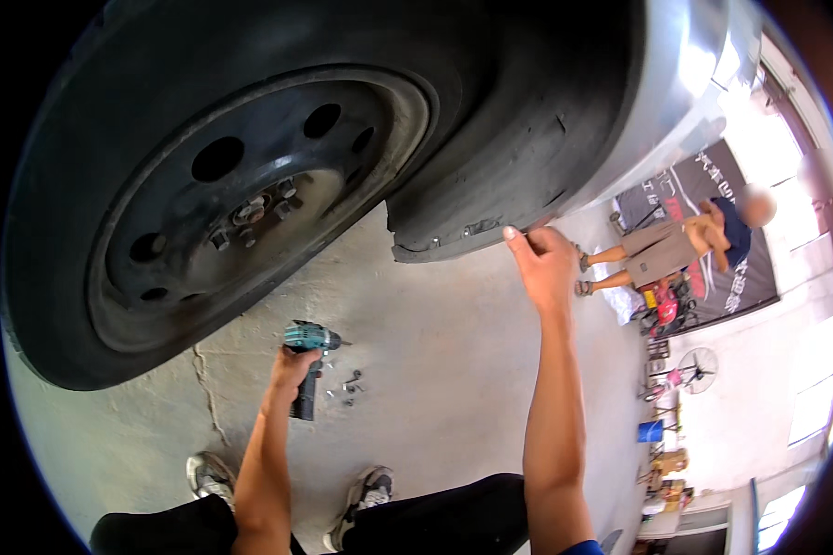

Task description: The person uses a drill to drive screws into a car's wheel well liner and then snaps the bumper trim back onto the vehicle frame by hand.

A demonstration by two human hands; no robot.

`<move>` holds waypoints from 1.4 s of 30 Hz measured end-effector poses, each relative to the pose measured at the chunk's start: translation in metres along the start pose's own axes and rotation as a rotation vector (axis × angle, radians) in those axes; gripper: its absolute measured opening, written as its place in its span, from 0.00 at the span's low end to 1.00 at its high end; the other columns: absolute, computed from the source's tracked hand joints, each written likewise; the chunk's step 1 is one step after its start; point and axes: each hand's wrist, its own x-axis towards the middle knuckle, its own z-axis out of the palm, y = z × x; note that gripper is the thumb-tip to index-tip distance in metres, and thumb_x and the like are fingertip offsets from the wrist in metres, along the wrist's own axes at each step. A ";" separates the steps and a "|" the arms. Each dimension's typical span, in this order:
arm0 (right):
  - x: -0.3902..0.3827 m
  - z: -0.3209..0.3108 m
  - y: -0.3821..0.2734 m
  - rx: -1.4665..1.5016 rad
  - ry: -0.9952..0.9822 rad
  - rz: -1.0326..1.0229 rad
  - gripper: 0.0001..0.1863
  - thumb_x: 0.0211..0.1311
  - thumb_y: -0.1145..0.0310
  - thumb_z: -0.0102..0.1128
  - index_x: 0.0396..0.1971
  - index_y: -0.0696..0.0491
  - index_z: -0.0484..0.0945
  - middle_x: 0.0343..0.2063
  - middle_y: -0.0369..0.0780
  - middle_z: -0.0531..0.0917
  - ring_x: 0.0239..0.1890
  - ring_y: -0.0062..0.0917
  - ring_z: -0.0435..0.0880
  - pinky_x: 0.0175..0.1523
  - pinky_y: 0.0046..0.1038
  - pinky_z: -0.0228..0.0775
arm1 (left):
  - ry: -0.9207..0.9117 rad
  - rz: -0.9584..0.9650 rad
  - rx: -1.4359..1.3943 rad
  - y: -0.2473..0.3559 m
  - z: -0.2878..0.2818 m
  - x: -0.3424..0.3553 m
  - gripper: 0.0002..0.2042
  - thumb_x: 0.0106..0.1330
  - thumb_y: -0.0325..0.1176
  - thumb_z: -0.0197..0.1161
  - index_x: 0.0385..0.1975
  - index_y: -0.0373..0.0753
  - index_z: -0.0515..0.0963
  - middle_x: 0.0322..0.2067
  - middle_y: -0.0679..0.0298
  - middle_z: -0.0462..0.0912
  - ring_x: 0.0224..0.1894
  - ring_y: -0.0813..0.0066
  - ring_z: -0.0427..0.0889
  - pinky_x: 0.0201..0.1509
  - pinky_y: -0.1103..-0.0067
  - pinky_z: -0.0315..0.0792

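Note:
My left hand (pixel 293 369) is wrapped round the grip of a teal and black cordless drill (pixel 311 335), held low by the concrete floor with its chuck pointing right. Beside the drill lie several small screws or bolts (pixel 353 376). My right hand (pixel 548 264) pinches the lower edge of the black wheel arch liner (pixel 528 162), thumb on the near side and the other fingers largely hidden. A small fastener (pixel 437 242) sits along that lower edge. To the left stands a black steel car wheel (pixel 268 199) with its tyre.
The silver car body (pixel 671 102) curves above the liner. At the right, a person (pixel 680 245) stands before a dark banner (pixel 745 240). Behind are a fan (pixel 699 370), a blue bucket (pixel 651 432) and boxes (pixel 671 462). My shoes (pixel 361 499) rest on the floor.

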 end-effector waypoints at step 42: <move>0.027 0.003 -0.053 -0.033 0.686 -0.293 0.53 0.53 0.72 0.68 0.72 0.66 0.41 0.71 0.61 0.48 0.73 0.59 0.48 0.74 0.54 0.48 | -0.026 -0.157 0.059 0.002 -0.020 0.026 0.22 0.60 0.30 0.68 0.51 0.31 0.70 0.34 0.51 0.83 0.26 0.61 0.84 0.27 0.70 0.81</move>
